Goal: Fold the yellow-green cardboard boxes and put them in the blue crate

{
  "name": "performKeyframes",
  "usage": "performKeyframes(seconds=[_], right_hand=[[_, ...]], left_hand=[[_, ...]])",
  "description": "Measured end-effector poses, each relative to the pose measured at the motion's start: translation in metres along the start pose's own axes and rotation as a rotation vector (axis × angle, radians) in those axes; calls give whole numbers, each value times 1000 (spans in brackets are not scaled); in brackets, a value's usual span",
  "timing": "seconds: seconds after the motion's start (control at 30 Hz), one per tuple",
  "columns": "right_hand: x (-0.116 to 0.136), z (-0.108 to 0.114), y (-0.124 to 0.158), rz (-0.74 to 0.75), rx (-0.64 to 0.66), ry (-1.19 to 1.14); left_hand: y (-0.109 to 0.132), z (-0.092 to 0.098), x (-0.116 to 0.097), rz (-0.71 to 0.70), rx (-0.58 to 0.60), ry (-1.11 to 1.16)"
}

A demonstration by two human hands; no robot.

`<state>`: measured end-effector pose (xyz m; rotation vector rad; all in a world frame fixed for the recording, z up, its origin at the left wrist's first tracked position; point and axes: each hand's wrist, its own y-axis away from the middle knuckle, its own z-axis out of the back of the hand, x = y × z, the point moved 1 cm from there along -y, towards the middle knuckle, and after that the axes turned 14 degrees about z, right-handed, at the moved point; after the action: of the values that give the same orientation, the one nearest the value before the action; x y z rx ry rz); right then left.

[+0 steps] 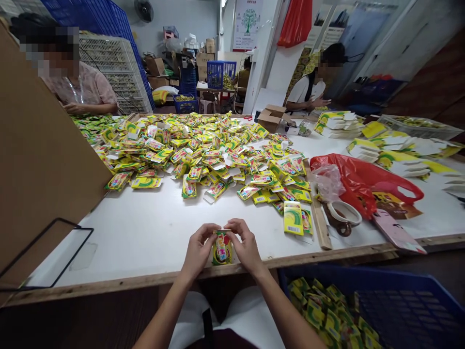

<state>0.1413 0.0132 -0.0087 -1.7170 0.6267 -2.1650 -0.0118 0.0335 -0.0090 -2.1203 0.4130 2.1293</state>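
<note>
Left hand (198, 249) and right hand (247, 247) pinch a yellow packet (222, 248)

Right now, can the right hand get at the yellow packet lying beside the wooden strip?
Probably yes. The yellow packet lies just right of the right hand, with bare table between, though it and the left hand pinch a small box.

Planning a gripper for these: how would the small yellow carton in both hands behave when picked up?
Probably light: the left hand and right hand hold the yellow carton by fingertips alone. Flaps in the pile suggest thin, crushable card. Flat-sided, unlikely to roll.
</note>
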Motion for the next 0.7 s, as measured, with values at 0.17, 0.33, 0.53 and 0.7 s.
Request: performKeyframes(seconds=[0.17, 0.33, 0.53, 0.7], right_hand=[[11, -2, 1, 51, 43, 21], [13, -4, -7, -47, -8, 67], [10, -3, -5, -95, -9, 40], [7, -12, 7, -103, 8, -64]], left_hand=[[9, 0, -10, -39, -79, -168], [7, -6, -9, 45, -161, -130], [4, -4, -4, 58, -147, -99], [13, 0, 1, 16, -75, -139]])
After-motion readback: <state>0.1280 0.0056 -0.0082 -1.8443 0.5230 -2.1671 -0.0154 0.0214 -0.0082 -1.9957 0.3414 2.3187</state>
